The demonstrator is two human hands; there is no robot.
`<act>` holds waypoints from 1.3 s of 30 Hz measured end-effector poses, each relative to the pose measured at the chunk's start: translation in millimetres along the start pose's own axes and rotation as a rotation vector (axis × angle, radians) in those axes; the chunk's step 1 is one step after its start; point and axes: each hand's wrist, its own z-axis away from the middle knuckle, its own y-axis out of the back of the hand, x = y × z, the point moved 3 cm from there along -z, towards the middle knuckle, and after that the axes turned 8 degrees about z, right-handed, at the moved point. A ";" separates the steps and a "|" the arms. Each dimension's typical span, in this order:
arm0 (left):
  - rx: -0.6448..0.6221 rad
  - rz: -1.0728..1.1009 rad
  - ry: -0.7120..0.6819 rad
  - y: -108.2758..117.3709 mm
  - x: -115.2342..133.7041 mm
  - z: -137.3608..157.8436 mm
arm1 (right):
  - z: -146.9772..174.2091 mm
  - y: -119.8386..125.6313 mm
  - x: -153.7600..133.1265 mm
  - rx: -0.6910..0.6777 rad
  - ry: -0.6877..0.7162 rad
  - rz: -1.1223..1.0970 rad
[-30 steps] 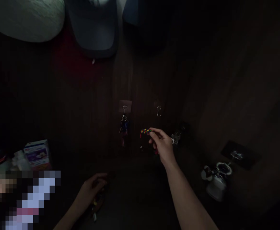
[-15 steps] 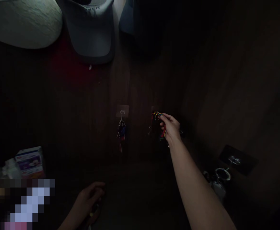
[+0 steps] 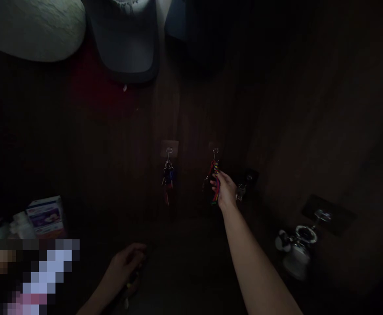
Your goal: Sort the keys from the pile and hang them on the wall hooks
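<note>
Braided cord [image 3: 216, 167] seems hung from a hook [image 3: 215, 153]; my right hand [image 3: 227, 188] pinches it, probably for steadiness. From here I can't tell whether my left hand [image 3: 123, 265] grips anything.

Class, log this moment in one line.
right hand: holding colourful cord at wall hook | left hand: low, grip unclear | keyring: hanging on neighbouring hook

Right of the keyring [image 3: 168, 175] is the cord [image 3: 216, 168]; above-left of the keyring, a cap [image 3: 127, 48]; below-left, a box [image 3: 47, 217]; lower and farther right, a charm [image 3: 297, 263].
</note>
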 end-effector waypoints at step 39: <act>0.429 0.141 -0.161 36.7 -20.4 2.0 | 201.9 -18.0 115.5 -0.764 0.200 0.630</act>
